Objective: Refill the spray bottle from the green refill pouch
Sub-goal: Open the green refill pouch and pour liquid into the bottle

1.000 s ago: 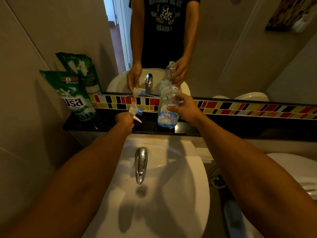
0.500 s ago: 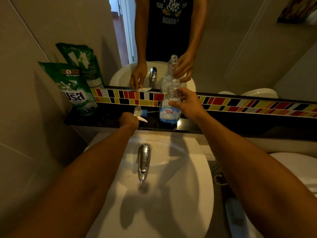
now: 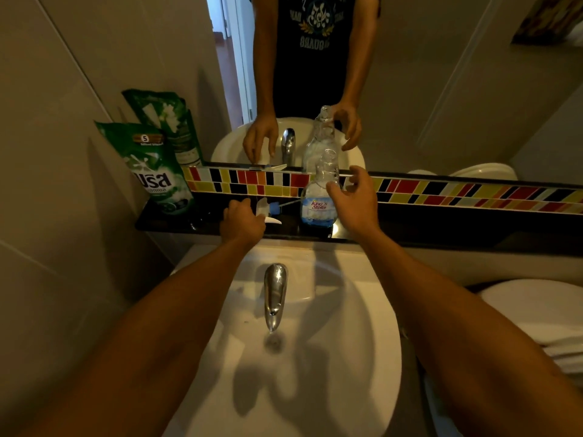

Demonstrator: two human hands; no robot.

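A white ceramic washbasin [image 3: 315, 357] fills the lower middle, its chrome tap [image 3: 275, 294] pointing toward the viewer, and both bare forearms reach across it to a dark glossy ledge [image 3: 441, 228] under a mirror edged with a strip of red, yellow, black and white tiles [image 3: 441, 192]. At the ledge's left end the green refill pouch [image 3: 154, 171] stands upright against the wall, its top sealed, well apart from both hands. The clear plastic spray bottle [image 3: 318, 197] with a blue-and-white label stands upright mid-ledge, its neck open and uncapped; a little liquid shows low down inside. The right hand [image 3: 355, 200] is just beside the bottle's shoulder with fingers spread, not closed on it. The left hand [image 3: 243, 220] rests fingers-down on the white trigger sprayer head [image 3: 268, 211] lying on its side on the ledge, dip tube pointing toward the bottle; whether the fingers pinch it cannot be told.
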